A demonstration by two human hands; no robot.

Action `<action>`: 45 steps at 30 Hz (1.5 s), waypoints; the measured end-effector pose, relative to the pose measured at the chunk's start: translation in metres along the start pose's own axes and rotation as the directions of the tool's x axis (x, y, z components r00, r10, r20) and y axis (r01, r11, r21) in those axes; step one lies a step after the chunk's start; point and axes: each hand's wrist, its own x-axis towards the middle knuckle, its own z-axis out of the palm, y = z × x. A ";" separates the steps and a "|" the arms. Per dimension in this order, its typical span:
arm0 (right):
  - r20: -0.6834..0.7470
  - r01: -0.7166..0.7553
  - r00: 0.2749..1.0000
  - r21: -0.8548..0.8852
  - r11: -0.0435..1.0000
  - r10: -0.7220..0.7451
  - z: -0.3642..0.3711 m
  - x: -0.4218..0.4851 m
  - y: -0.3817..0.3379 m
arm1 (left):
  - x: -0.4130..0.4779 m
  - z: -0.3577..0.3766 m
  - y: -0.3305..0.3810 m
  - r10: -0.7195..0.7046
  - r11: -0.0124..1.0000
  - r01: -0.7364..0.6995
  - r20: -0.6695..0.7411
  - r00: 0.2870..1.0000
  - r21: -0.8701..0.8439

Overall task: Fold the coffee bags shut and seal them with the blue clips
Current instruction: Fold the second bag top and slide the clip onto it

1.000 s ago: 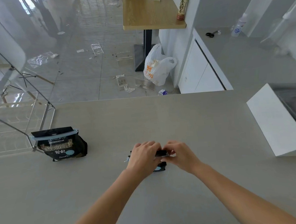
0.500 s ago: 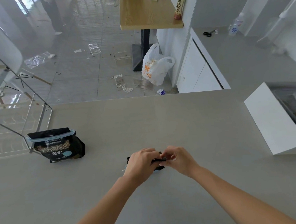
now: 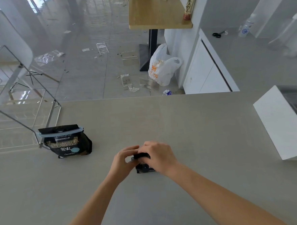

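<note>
A black coffee bag (image 3: 144,167) stands on the grey table (image 3: 189,127) in the middle, mostly hidden by my hands. My left hand (image 3: 124,162) pinches the left end of its folded top, where a small pale blue clip end (image 3: 132,159) shows. My right hand (image 3: 158,157) covers the top and right side of the bag, fingers closed on the fold. A second black coffee bag (image 3: 69,144) stands at the left, its top folded and held by a blue clip (image 3: 61,132).
A white box (image 3: 282,125) sits at the table's right edge. A glass and metal railing (image 3: 20,96) borders the left. Beyond the table's far edge the floor holds a white plastic bag (image 3: 162,67) and scraps.
My right hand has moved left over the top of the bag and both hands sit closer together. The view has shifted slightly; the clipped bag has not moved.
</note>
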 end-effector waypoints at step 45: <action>0.351 -0.445 0.885 0.436 0.782 0.308 0.006 -0.030 0.082 | -0.006 0.018 -0.009 -0.214 0.969 0.209 -0.022 0.977 -0.132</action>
